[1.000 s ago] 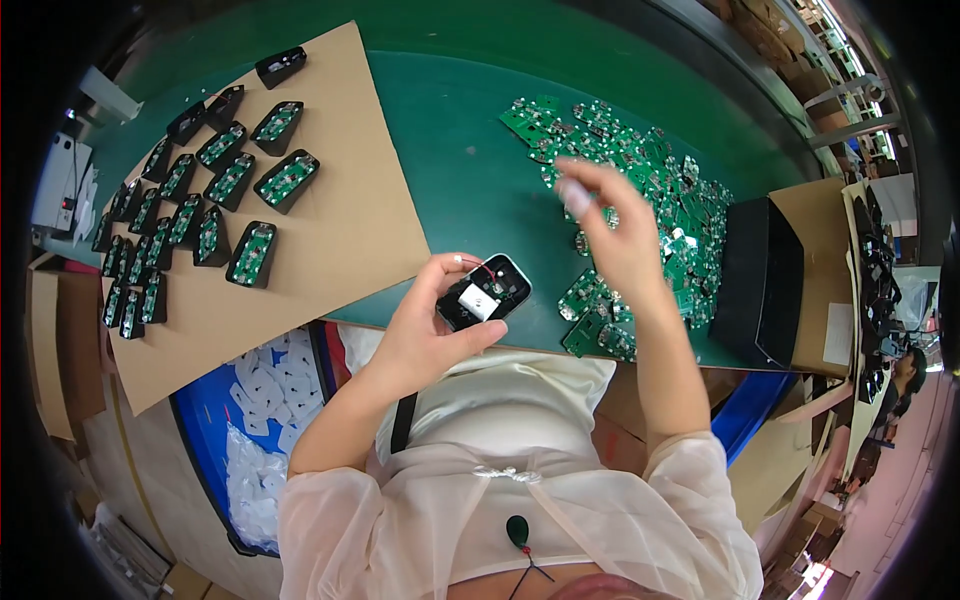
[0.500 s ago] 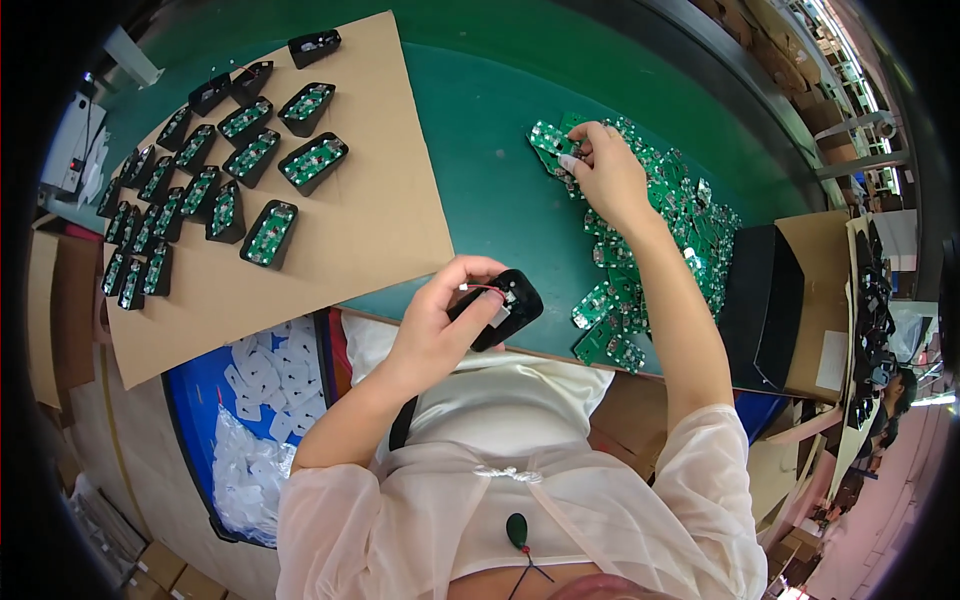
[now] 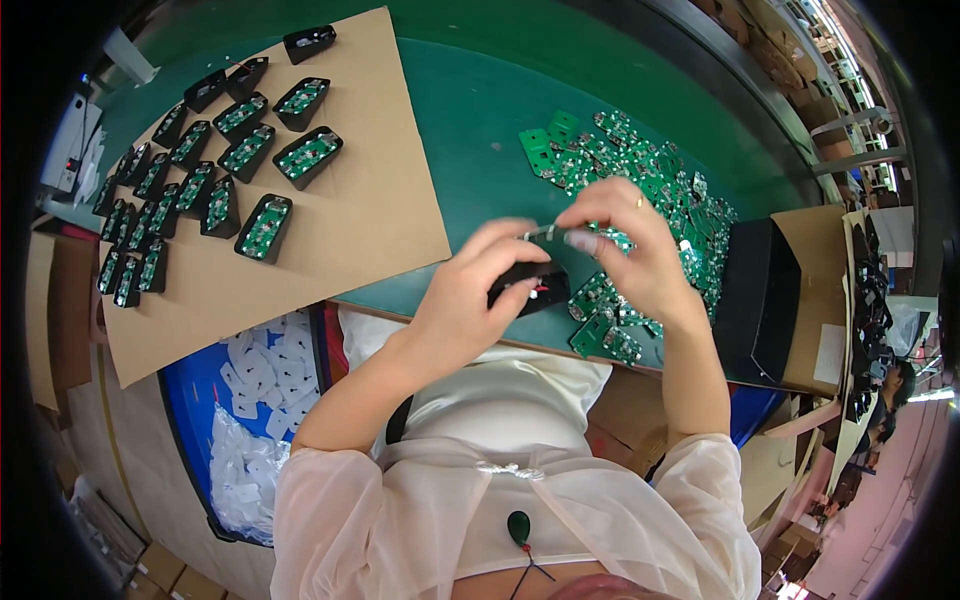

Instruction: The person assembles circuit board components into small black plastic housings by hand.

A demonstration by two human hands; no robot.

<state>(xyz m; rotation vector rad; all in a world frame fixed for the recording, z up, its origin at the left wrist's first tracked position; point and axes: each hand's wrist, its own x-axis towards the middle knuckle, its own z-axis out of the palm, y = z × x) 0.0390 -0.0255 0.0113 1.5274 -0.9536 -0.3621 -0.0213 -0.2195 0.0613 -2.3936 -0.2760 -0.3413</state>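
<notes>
Head view: our left hand (image 3: 468,292) curls around a black housing (image 3: 554,282) above the green table (image 3: 480,130); our right hand (image 3: 636,248) pinches, as far as the blur lets us tell, a thin circuit board (image 3: 546,234) just over it, near the loose boards (image 3: 655,165).

The cardboard sheet (image 3: 385,180) is matt and smooth. Under it, the green table (image 3: 460,120) has a faint sheen. On it, the housings (image 3: 308,47) look like black plastic. Right of it, the circuit boards (image 3: 655,185) are glossy with metallic-looking parts. Past its near edge, a crinkled, shiny plastic bag (image 3: 240,470) lies in a blue plastic bin (image 3: 188,390).
</notes>
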